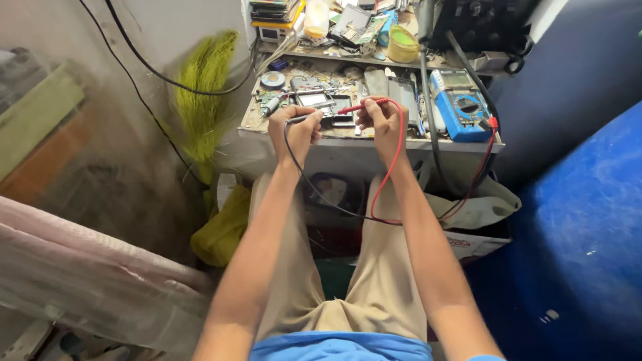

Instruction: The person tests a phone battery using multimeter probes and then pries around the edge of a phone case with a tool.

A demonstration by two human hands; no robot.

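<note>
Probes meet over a dark phone (332, 113) on the cluttered bench (374, 142): left hand (294, 130) grips the black probe (309, 118), right hand (381, 120) grips the red probe (352, 108). Both leads (384, 180) loop down to the blue multimeter (460, 105) at right.

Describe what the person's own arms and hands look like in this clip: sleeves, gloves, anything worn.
Both arms are bare from the lower frame edge up to the hands. The left hand and right hand wear no gloves, and no rings, watch or wristband show. A bit of blue short sleeve shows at the right arm's lower edge, matching the blue shirt. Beige trousers cover the legs.
</note>
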